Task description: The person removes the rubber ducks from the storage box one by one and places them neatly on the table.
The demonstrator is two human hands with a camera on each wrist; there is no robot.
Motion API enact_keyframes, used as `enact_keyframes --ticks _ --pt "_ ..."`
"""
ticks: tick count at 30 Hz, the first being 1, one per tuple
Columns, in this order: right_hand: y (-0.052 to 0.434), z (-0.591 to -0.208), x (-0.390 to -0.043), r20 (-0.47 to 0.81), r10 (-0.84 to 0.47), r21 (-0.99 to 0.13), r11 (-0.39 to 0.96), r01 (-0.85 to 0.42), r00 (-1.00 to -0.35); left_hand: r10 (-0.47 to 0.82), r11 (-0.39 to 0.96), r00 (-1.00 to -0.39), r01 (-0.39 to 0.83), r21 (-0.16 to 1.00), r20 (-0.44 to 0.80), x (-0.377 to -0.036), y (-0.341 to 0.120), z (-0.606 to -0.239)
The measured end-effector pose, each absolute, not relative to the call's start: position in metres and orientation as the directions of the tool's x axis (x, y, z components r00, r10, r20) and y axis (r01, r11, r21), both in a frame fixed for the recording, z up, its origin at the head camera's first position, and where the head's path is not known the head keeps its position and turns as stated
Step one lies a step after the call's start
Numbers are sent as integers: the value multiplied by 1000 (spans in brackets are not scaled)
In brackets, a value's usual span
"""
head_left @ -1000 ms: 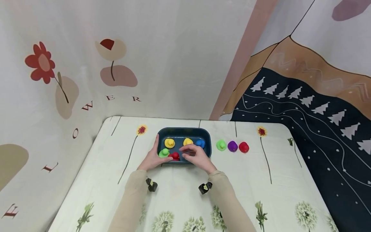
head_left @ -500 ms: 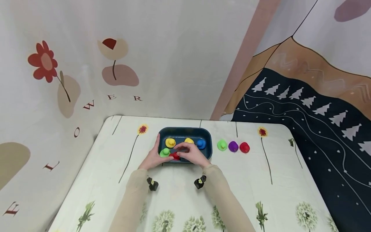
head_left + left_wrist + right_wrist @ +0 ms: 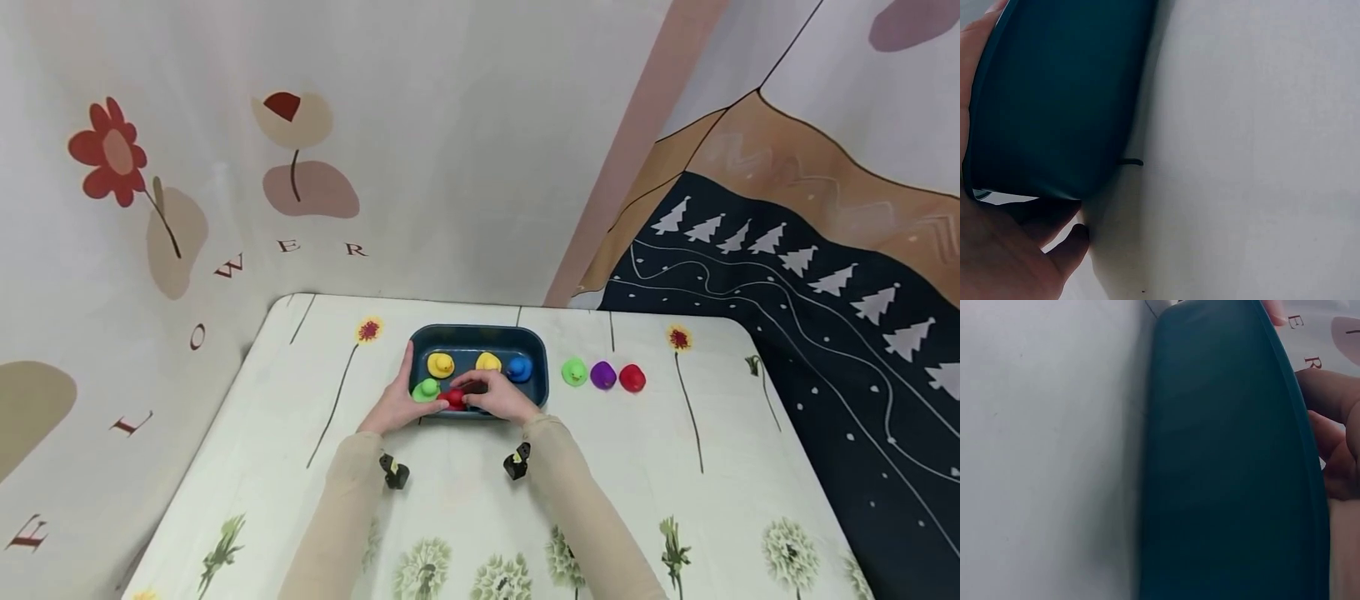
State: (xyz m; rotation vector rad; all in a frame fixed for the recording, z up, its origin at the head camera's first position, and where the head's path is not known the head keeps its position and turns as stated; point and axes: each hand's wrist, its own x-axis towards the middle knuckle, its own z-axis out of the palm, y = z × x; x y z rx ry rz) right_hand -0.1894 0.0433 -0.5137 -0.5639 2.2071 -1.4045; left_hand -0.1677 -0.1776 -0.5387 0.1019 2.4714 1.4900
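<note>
On the table (image 3: pixel 247 433) sits a blue tray (image 3: pixel 480 336) with little ducks inside; the right hand (image 3: pixel 498 397) pinches the red duck (image 3: pixel 452 397) at the tray's near edge; the left hand (image 3: pixel 395 400) rests flat against the tray's left side, thumb by the green duck (image 3: pixel 427 388); three more ducks (image 3: pixel 602 375) stand right of the tray.
</note>
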Motion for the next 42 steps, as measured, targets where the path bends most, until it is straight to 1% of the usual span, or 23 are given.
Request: enact_keyframes --ticks 4,11,22,28,36,38,42 --pt "45 -524 -197 -188 -590 -916 393 -76 -785 194 468 -967 -60 882 -168 -168 -178 -536" --pt "45 -525 -199 -218 -614 -928 372 -34 -758 202 466 -966 -50 883 -161 -169 -181 -539" --pt "43 -522 -196 -228 -593 -907 418 -53 -772 211 461 -963 -50 886 -165 -169 -180 -539" --pt "41 -524 -197 -219 -598 -892 443 -90 -771 206 468 -965 -48 882 -162 -168 -180 -538" --pt "41 -524 -196 -206 -560 -850 508 -137 -803 216 466 -959 -62 882 -182 -167 -178 -537" --pt "42 -522 -195 -186 -542 -856 499 -135 -820 214 468 -960 -63 882 -182 -168 -178 -537" --pt "48 -518 -190 -121 -502 -891 436 -130 -856 215 469 -959 -66 881 -186 -169 -179 -538"
